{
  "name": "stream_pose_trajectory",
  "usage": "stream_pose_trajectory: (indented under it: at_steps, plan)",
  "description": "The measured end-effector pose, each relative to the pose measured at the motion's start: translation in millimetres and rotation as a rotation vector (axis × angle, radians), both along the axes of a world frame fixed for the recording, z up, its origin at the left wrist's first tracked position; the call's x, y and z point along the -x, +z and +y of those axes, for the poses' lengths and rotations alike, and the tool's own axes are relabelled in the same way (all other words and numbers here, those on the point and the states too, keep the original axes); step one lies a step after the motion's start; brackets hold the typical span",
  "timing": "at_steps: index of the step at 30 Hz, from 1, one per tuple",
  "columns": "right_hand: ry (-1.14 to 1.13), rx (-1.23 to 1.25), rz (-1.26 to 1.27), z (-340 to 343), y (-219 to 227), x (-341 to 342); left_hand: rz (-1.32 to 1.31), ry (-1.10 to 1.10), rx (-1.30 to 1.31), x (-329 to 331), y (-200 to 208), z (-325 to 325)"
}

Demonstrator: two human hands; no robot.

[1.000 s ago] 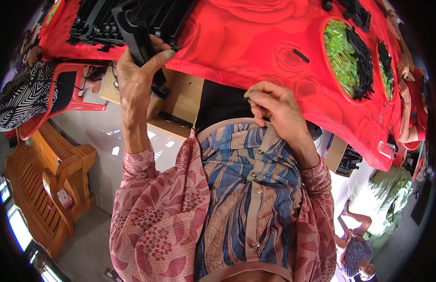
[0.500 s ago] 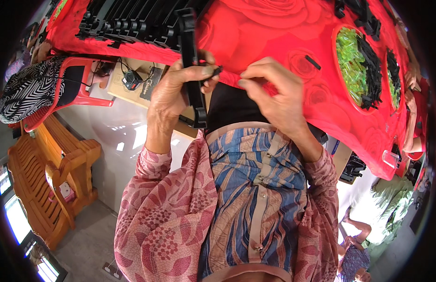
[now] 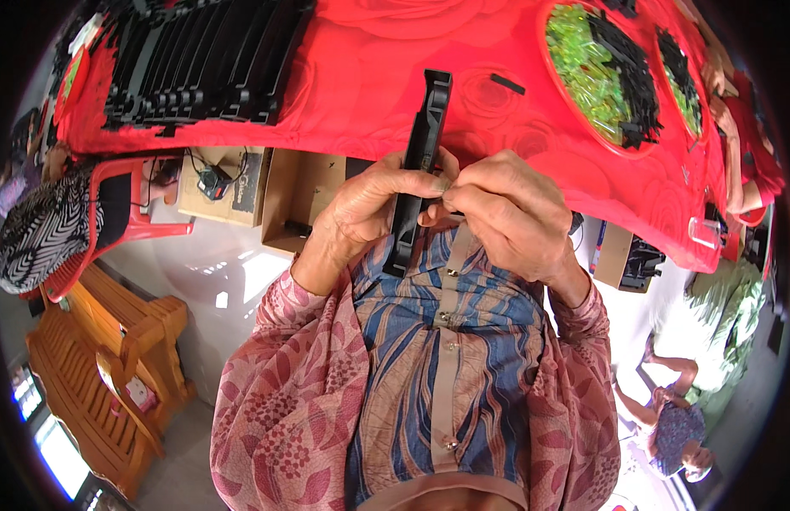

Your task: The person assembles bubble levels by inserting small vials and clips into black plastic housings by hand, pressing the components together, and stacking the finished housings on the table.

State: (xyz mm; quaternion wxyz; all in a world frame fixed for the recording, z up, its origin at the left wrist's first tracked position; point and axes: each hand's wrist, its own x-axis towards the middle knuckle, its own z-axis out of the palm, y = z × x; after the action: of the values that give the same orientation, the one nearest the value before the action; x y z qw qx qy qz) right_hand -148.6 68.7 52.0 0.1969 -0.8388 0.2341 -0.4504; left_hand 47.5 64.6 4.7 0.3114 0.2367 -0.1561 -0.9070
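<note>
One bar snug in left hand

Black bar; red, rose-patterned tablecloth

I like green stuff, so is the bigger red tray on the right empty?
Not empty: the red tray holds translucent green pieces left, black strips right. I cannot tell how deep they lie.

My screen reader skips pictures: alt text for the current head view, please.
A person's left hand holds a long black part, the right hand pinching close beside it. Beyond, a red tablecloth bears a row of black parts at left, green and black bits at right.
</note>
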Motion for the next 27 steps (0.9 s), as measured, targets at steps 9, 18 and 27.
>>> stream_pose_trajectory:
  at_steps: [9,18,27]
  plan:
    - [-0.231,-0.996,-0.355,3.2,-6.3,45.9,-0.152,-0.011,0.052,24.9,0.5,-12.7]
    - [-0.182,-1.029,-0.33,-1.7,-6.3,41.4,-0.276,-0.007,0.105,30.0,4.1,-13.6]
    - [-0.171,-1.035,-0.293,-1.7,-3.6,39.8,-0.259,-0.042,0.148,24.3,5.0,-19.9]
